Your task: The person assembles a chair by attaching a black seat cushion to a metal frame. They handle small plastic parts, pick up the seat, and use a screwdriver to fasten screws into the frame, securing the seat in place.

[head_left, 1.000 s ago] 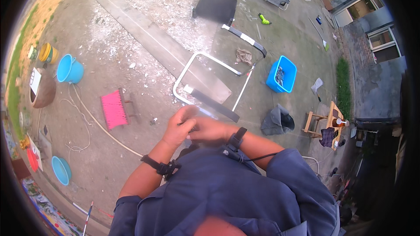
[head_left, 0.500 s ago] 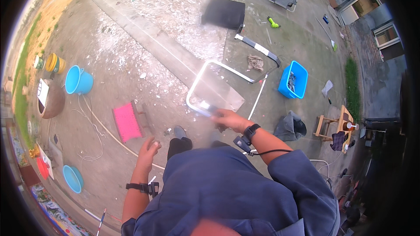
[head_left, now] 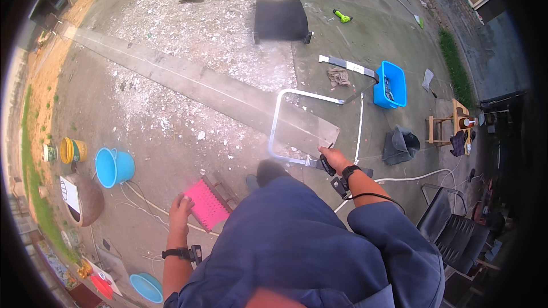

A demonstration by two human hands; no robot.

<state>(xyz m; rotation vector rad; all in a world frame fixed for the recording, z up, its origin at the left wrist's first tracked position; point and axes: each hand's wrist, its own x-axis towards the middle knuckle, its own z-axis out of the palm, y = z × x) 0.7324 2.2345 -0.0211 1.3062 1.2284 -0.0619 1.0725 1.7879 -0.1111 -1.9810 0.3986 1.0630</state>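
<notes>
My right hand (head_left: 338, 162) is closed on a small black object (head_left: 327, 165) whose exact kind I cannot make out. It is over the near bar of a bent silver metal frame (head_left: 273, 128) lying on the ground; whether it touches that bar is unclear. My left hand (head_left: 180, 210) hangs with curled fingers, thumb and fingertips close together; anything between them is too small to make out. Just right of it is a low stool with a bright pink woven seat (head_left: 207, 204). The frame's far arm carries a black and white section (head_left: 354, 67).
A blue bin (head_left: 393, 102) with small metal pieces, a grey rag (head_left: 338, 77) and a dark bucket-shaped bag (head_left: 399, 145) lie right. Ahead are a black panel (head_left: 279, 20) and a green power tool (head_left: 342, 17). Left stand a blue bucket (head_left: 114, 167) and hoses; a black chair (head_left: 451, 222) is near right.
My view has turned, bringing the black chair into sight. My left hand now appears beside the pink stool. My right hand is farther right in the picture, still at the frame's near bar.
</notes>
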